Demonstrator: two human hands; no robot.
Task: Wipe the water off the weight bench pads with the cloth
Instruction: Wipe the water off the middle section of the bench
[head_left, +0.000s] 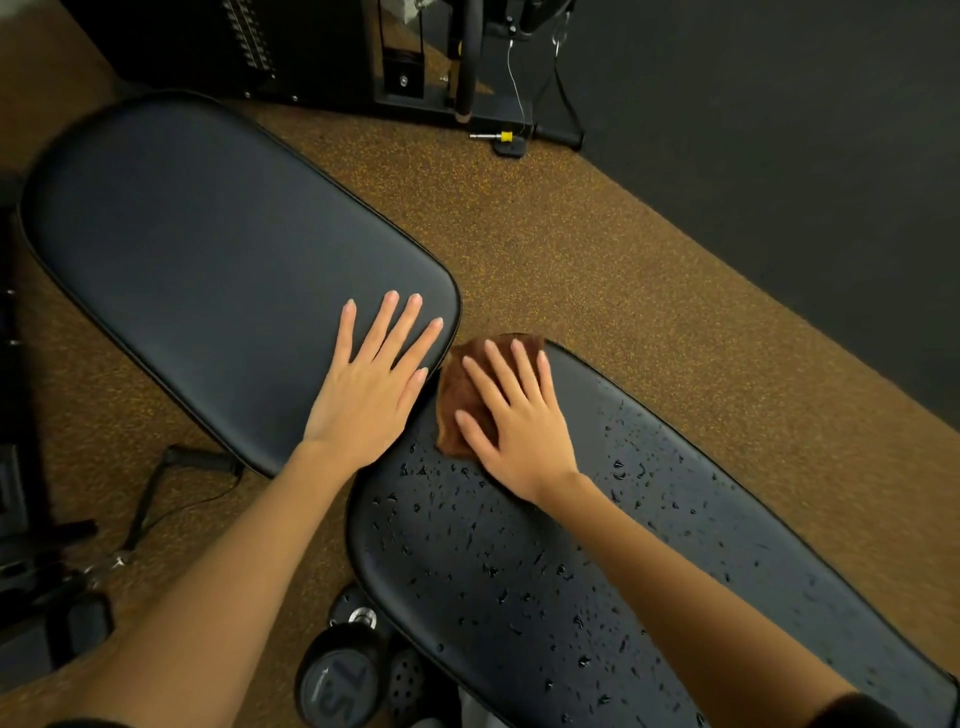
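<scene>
Two black bench pads fill the view. The far left pad (208, 244) looks dry and matte. The near right pad (519, 561) is speckled with water drops over most of its surface. A brown cloth (457, 395) lies at the upper end of the wet pad, close to the gap between the pads. My right hand (514, 415) lies flat on the cloth with its fingers straight and spread. My left hand (374, 374) rests flat on the near end of the dry pad, fingers spread, holding nothing.
Brown speckled gym floor (597, 244) surrounds the bench. A black weight-stack machine (322, 47) with cables stands at the back, and a dark wall (805, 171) runs along the right. A dumbbell (343, 675) lies under the near pad. A bench handle (197, 460) sits at left.
</scene>
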